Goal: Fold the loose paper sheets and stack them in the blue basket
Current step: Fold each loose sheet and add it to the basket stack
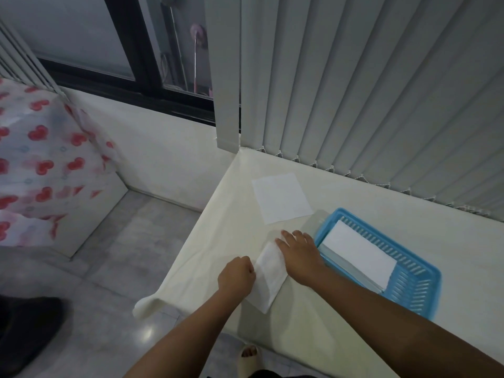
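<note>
Folding one sheet on the cloth-covered table (313, 331), near its left front corner

Left hand (236, 276): curled into a loose fist, knuckles up, pressing on the left edge of the folded sheet (268, 279); hard to tell whether pinching the paper or only leaning on it

Right hand (300, 257): flat and spread, palm down, fingers pointing away from the body, resting on the right side of the same sheet and partly on the cloth beside it

Folded sheet: narrow strip, lying at a slant between the two hands, near end sticking out toward the table edge

Second sheet, still unfolded (282, 197): lying flat farther back on the table, well apart from the hands, near the vertical blinds (381, 91)

Blue basket (409, 285): just to the right of the right wrist, already holding a stack of folded white sheets (360, 257)

Probably the creasing step now, with one loose sheet left after this

Possible troubles from here:
- crooked crease, if pressed while the edges are not aligned, since the soft cloth underneath gives little support
- cloth sliding or wrinkling under the pushing hands, dragging the sheet toward the left edge, where the cloth already hangs off the corner
- knocking the basket with the right forearm when lifting the strip over, because so close
- disturbing the stack inside if dropped carelessly instead of laid flat
</note>
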Tool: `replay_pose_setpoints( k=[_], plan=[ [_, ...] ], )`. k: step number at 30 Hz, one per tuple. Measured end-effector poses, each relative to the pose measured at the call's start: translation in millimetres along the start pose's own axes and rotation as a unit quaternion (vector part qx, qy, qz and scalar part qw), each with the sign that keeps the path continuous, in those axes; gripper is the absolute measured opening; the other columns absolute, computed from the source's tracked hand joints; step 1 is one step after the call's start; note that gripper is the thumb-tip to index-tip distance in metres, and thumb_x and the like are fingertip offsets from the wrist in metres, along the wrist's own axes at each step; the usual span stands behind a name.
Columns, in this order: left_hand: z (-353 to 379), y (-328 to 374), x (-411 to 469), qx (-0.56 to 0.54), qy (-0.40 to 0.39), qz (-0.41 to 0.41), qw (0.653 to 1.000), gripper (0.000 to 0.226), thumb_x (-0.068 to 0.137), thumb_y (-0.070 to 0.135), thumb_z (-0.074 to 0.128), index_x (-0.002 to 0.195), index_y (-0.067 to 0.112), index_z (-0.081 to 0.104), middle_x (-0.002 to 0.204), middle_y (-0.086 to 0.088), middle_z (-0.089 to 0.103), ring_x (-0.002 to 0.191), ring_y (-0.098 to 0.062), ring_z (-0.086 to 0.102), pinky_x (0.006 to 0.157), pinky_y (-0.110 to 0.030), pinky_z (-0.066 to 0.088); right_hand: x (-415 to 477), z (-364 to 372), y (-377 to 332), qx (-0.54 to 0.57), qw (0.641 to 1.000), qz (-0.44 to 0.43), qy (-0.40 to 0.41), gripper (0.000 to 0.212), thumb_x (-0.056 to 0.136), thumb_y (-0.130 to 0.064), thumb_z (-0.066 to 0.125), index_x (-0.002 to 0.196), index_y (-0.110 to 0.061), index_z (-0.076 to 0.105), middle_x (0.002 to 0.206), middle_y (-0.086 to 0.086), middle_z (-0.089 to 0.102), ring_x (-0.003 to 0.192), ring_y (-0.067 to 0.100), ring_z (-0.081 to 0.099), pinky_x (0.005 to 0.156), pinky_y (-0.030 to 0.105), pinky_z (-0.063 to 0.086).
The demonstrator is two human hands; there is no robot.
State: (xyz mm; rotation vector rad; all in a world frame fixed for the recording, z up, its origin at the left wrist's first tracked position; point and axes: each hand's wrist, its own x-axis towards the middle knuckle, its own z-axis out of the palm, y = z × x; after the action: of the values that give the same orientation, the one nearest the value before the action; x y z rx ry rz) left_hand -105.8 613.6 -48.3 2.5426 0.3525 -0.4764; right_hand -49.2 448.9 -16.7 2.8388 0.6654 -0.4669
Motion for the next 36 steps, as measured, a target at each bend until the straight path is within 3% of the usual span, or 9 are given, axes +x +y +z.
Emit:
replay_pose_setpoints(
  k=[5,9,12,15,20,23,29,33,36],
  plan=[
    [-16.6,10.3,8.6,-0.091,0.006,0.025,0.996,0.007,0.087,0.015,0.048,0.08,0.015,0.047,0.082,-0.002,0.055,0.074,-0.019,0.05,0.063,-0.027,0.037,-30.0,-9.7,-3.9,0.183,0.976,0.08,0.092,0.036,0.097,-0.026,0.039,0.131,-0.023,0.05,0.132,-0.002,0.056,0.115,0.019,0.051,0.095,0.033,0.043],
    [-34.4,22.7,15.9,-0.29,0.0,-0.032,0.957,0.025,0.083,0.012,0.063,0.104,0.016,0.051,0.087,-0.004,0.06,0.083,-0.025,0.059,0.074,-0.032,0.047,-53.6,-12.8,-9.8,0.387,0.902,0.191,0.031,0.029,0.097,-0.041,0.043,0.09,-0.02,0.061,0.093,-0.001,0.068,0.081,0.014,0.061,0.077,0.033,0.051],
    [-41.0,38.8,20.0,-0.467,-0.016,-0.1,0.879,0.045,0.079,0.006,0.07,0.118,0.014,0.049,0.105,-0.014,0.065,0.098,-0.031,0.065,0.086,-0.041,0.055,-65.8,-15.7,-20.3,0.581,0.767,0.266,-0.053,0.043,0.095,-0.049,0.045,0.082,-0.013,0.067,0.083,0.003,0.07,0.069,0.015,0.06,0.069,0.03,0.049],
    [-42.8,58.0,21.6,-0.599,-0.066,-0.117,0.789,0.04,0.082,-0.006,0.064,0.12,-0.001,0.051,0.115,-0.023,0.064,0.1,-0.037,0.066,0.078,-0.039,0.057,-69.3,-18.9,-24.7,0.699,0.646,0.29,-0.097,0.053,0.091,-0.06,0.044,0.097,-0.013,0.068,0.095,0.005,0.07,0.086,0.021,0.065,0.078,0.03,0.053],
    [-42.4,87.9,13.6,-0.629,-0.132,-0.06,0.764,0.034,0.086,-0.006,0.057,0.12,-0.002,0.058,0.115,-0.018,0.068,0.102,-0.032,0.066,0.08,-0.034,0.056,-59.3,-39.8,-9.7,0.812,0.475,0.339,0.029,0.026,0.092,-0.041,0.057,0.098,-0.016,0.061,0.098,0.005,0.068,0.091,0.023,0.064,0.08,0.035,0.054],
    [-38.8,99.1,10.7,-0.622,-0.161,-0.057,0.764,0.03,0.088,0.005,0.058,0.119,0.007,0.06,0.115,-0.01,0.07,0.102,-0.024,0.065,0.084,-0.031,0.053,-56.5,-47.4,9.5,0.798,0.485,0.345,0.096,0.011,0.091,-0.019,0.06,0.087,-0.009,0.059,0.078,0.007,0.063,0.07,0.018,0.057,0.069,0.03,0.051],
    [-40.1,116.6,18.6,-0.61,-0.145,-0.069,0.776,0.021,0.096,0.028,0.052,0.107,0.013,0.062,0.108,-0.006,0.07,0.1,-0.019,0.065,0.08,-0.03,0.051,-77.7,-48.2,45.2,0.726,0.576,0.343,0.152,0.028,0.087,-0.015,0.063,0.063,-0.011,0.051,0.062,0.007,0.058,0.06,0.018,0.05,0.063,0.031,0.043],
    [-38.6,141.0,22.2,-0.552,-0.152,-0.033,0.819,0.027,0.097,0.033,0.05,0.11,0.013,0.06,0.104,-0.003,0.07,0.099,-0.017,0.065,0.084,-0.031,0.049,-94.4,-39.1,74.6,0.733,0.541,0.37,0.182,0.021,0.088,-0.013,0.063,0.07,-0.008,0.055,0.063,0.006,0.054,0.06,0.017,0.049,0.061,0.029,0.043],
    [-36.2,164.0,23.3,-0.499,-0.141,-0.005,0.855,0.026,0.094,0.036,0.053,0.089,0.012,0.062,0.082,-0.003,0.064,0.081,-0.015,0.059,0.082,-0.03,0.048,-104.7,-31.0,94.2,0.731,0.517,0.389,0.218,0.013,0.087,-0.013,0.065,0.076,-0.009,0.06,0.066,0.004,0.055,0.058,0.015,0.05,0.057,0.027,0.041]
  ],
)
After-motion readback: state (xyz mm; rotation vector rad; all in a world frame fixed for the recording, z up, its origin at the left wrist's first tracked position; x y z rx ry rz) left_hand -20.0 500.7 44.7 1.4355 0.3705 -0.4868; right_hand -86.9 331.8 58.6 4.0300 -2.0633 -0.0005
